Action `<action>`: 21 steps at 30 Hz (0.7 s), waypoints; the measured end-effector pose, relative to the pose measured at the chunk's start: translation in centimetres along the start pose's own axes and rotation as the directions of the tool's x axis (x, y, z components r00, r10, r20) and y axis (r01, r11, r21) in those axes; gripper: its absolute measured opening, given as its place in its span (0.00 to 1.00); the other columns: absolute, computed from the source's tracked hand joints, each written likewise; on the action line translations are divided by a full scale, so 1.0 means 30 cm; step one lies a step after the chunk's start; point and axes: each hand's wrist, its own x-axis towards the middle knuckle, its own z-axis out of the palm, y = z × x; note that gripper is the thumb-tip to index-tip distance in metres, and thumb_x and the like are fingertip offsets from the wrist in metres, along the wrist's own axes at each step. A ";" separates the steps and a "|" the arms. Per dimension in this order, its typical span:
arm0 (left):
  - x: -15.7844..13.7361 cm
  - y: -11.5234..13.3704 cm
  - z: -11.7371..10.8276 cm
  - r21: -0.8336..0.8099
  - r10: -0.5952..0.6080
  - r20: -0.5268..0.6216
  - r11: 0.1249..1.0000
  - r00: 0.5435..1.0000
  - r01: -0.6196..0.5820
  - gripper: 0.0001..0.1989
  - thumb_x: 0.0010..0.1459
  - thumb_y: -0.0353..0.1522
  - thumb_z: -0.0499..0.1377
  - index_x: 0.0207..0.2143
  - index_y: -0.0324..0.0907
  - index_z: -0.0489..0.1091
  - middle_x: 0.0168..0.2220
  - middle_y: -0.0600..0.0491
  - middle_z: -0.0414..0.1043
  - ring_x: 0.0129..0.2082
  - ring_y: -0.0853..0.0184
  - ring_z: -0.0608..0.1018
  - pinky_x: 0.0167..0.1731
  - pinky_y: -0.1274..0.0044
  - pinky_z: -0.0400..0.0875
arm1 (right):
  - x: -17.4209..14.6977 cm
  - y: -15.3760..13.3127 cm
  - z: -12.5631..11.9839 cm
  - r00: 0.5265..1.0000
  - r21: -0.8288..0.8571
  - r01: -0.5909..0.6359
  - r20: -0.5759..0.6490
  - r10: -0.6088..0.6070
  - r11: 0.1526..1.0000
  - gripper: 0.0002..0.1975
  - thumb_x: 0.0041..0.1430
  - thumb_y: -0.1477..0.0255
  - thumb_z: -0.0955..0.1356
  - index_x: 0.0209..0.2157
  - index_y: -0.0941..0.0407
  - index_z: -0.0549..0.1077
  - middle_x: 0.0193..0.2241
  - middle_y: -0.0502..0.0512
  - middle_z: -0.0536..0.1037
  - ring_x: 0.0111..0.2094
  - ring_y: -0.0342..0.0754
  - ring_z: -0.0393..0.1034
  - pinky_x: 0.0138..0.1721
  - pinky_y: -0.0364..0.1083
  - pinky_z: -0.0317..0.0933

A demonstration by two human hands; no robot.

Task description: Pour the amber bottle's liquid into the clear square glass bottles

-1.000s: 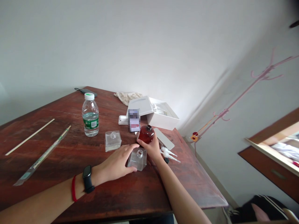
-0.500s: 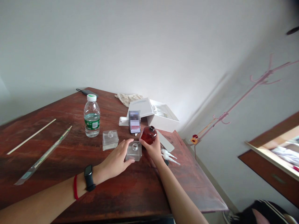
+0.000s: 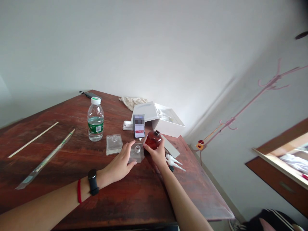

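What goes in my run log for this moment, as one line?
left hand: on clear glass bottle | right hand: grips red-brown bottle | both on wooden table | phone behind

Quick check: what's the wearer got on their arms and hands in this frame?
Both forearms are bare, no sleeves or gloves in view. The left wrist carries a black smart band and, just behind it, a thin red string bracelet. The right hand and its forearm wear nothing visible.
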 end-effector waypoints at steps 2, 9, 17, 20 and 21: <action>0.001 0.007 -0.006 -0.004 -0.009 0.008 1.000 1.000 0.009 0.42 0.67 0.26 0.58 0.74 0.49 0.38 0.73 0.36 0.51 0.73 0.47 0.60 0.70 0.51 0.59 | -0.002 -0.004 0.000 1.000 0.005 -0.002 0.004 0.001 1.000 0.39 0.45 0.62 0.81 0.57 0.51 0.66 0.53 0.60 0.79 0.53 0.60 0.76 0.59 0.60 0.67; 0.000 0.009 -0.006 -0.012 -0.018 0.013 1.000 1.000 0.018 0.42 0.67 0.26 0.57 0.74 0.49 0.37 0.74 0.36 0.49 0.74 0.49 0.59 0.70 0.52 0.57 | -0.004 -0.008 0.001 1.000 0.034 -0.011 0.014 0.010 0.999 0.37 0.46 0.63 0.81 0.56 0.51 0.67 0.53 0.60 0.79 0.53 0.60 0.76 0.59 0.60 0.67; 0.004 0.012 -0.011 -0.020 -0.005 0.011 1.000 1.000 0.005 0.41 0.67 0.27 0.58 0.74 0.48 0.38 0.74 0.37 0.48 0.74 0.49 0.57 0.71 0.53 0.56 | -0.010 -0.010 0.009 1.000 0.082 -0.013 0.007 0.013 0.997 0.37 0.47 0.63 0.81 0.55 0.51 0.64 0.55 0.62 0.78 0.54 0.60 0.77 0.57 0.58 0.70; 0.007 0.010 -0.011 -0.028 0.002 0.002 1.000 1.000 -0.001 0.41 0.67 0.27 0.58 0.74 0.48 0.39 0.74 0.37 0.49 0.75 0.50 0.57 0.71 0.53 0.56 | -0.011 -0.012 0.010 1.000 0.092 -0.013 0.010 0.012 0.996 0.37 0.47 0.63 0.81 0.54 0.51 0.64 0.54 0.62 0.79 0.53 0.59 0.77 0.56 0.57 0.71; 0.008 0.009 -0.011 -0.033 0.004 -0.003 0.999 1.000 -0.004 0.41 0.67 0.27 0.58 0.74 0.49 0.40 0.74 0.38 0.49 0.74 0.50 0.57 0.71 0.53 0.56 | -0.012 -0.013 0.009 1.000 0.093 -0.013 0.011 0.012 0.996 0.37 0.46 0.63 0.81 0.53 0.51 0.64 0.53 0.61 0.79 0.53 0.59 0.77 0.56 0.57 0.71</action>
